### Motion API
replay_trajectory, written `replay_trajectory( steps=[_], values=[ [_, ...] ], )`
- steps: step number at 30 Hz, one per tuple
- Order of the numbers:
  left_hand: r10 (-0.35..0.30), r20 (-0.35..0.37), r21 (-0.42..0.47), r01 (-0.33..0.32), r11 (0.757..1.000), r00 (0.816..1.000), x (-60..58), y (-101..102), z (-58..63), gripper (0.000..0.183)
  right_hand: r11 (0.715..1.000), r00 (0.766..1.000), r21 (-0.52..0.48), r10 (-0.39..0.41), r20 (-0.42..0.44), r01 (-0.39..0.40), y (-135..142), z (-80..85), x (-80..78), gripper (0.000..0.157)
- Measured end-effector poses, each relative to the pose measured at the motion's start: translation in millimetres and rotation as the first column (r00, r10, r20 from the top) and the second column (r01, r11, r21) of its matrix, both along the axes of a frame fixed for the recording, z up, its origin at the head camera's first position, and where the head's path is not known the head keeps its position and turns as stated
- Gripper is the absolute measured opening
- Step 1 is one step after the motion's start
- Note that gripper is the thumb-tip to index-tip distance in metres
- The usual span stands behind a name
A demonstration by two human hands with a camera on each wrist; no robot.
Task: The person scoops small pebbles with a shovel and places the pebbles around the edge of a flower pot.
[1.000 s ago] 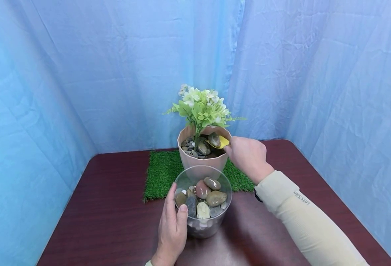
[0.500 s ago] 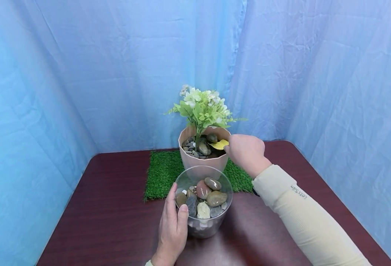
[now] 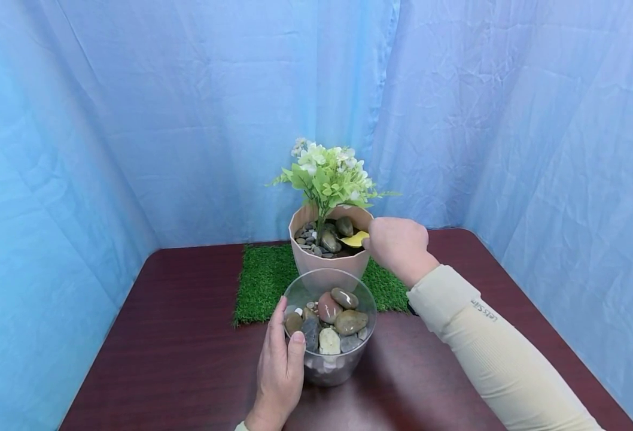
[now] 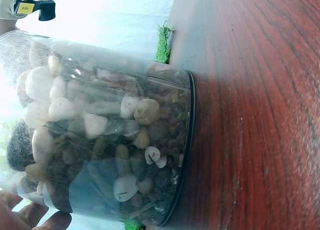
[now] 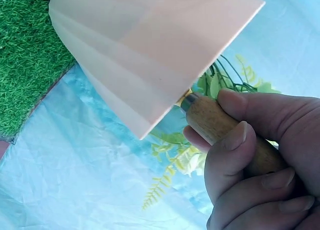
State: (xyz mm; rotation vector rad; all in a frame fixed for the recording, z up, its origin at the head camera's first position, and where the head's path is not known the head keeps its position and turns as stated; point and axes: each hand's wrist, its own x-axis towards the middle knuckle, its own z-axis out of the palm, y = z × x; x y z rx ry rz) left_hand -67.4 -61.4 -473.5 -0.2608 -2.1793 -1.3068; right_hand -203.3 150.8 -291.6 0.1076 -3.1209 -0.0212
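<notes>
My right hand (image 3: 399, 246) grips the wooden handle (image 5: 220, 122) of a small trowel, its yellow blade (image 3: 355, 239) inside the pale pink flowerpot (image 3: 329, 263). Left of the blade lie two large dark stones, a rear stone (image 3: 344, 225) and a front stone (image 3: 331, 240). Small grey pebbles (image 3: 307, 236) fill the pot's left side, around the stems of a white-flowered plant (image 3: 329, 173). Nearer, a clear plastic bucket (image 3: 329, 374) holds stones of mixed colours. My left hand (image 3: 280, 365) holds its left side, thumb at the rim; some fingertips show in the left wrist view.
The flowerpot stands on a rectangle of artificial grass (image 3: 262, 287), directly behind the bucket. Both are on a dark red wooden table (image 3: 182, 335). Light blue curtains (image 3: 187, 120) surround the table at the back and sides.
A large stone lay on the trowel's blade a second ago; it has slid off to the left into the pot. The blade has tipped and dropped slightly. My left hand stays still.
</notes>
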Motion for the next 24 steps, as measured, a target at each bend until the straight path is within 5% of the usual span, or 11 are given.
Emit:
replay_trajectory(
  steps=[24],
  values=[
    [0.003,-0.012,0.005,-0.003,1.000,1.000,0.4,0.5,-0.5,0.065,1.000,1.000,0.004,-0.023,-0.014,0.023,-0.6,17.4,12.7,0.042]
  ],
)
